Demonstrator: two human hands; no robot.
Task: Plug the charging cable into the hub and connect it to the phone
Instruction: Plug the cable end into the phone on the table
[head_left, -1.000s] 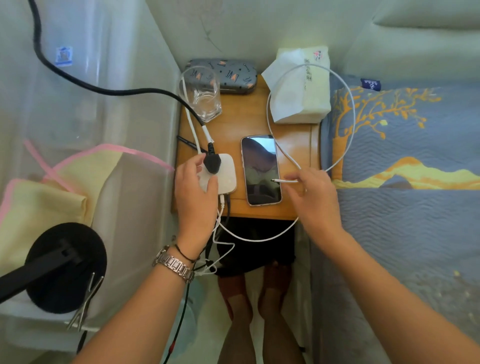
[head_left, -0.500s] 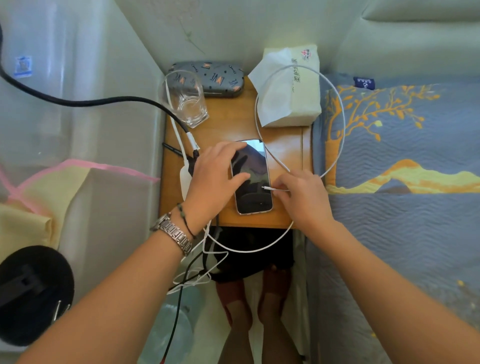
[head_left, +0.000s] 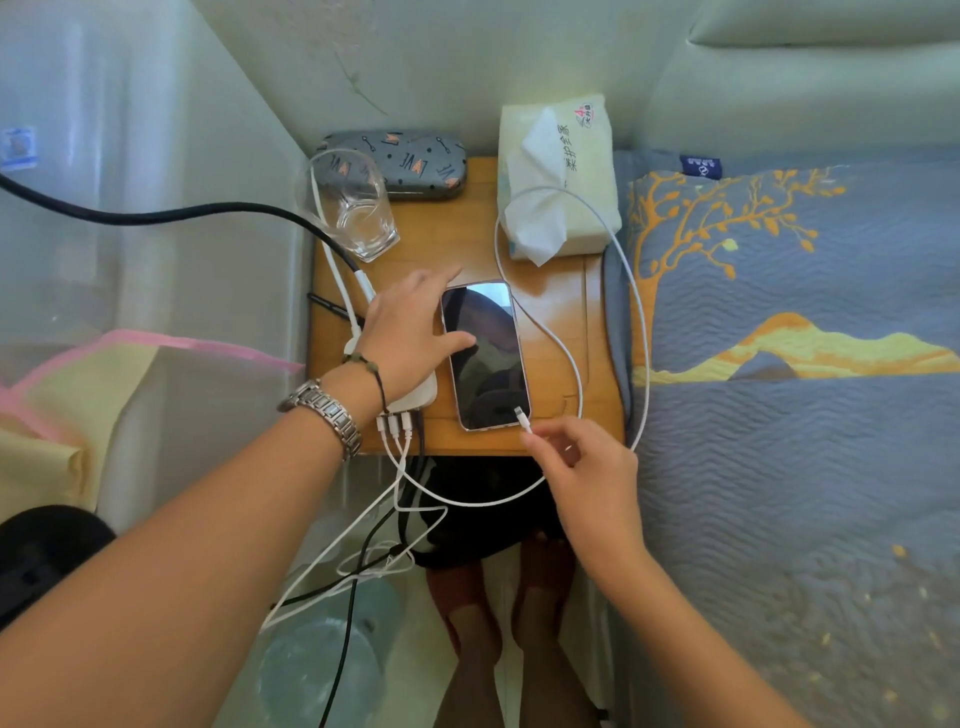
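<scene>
A dark-screened phone (head_left: 485, 358) lies flat on the small wooden table (head_left: 447, 254). My left hand (head_left: 410, 332) rests on the phone's left edge, thumb on the screen, and covers most of the white hub (head_left: 418, 400). Three white plugs sit in the hub's near side. My right hand (head_left: 582, 462) pinches the free end of the white charging cable (head_left: 641, 322). The cable's connector tip (head_left: 521, 417) lies over the phone's near right corner, just beside its bottom edge. The cable loops over the tissue pack and back toward the hub.
A clear glass (head_left: 358, 208), a grey patterned case (head_left: 400, 163) and a tissue pack (head_left: 558, 176) stand at the table's back. A black cord (head_left: 171, 214) runs in from the left. A bed with a patterned cover (head_left: 800, 364) borders the right. Loose cables hang below the table.
My left hand left the hub and settled on the phone's left side. My right hand drew the connector from beside the phone's middle down to its near end.
</scene>
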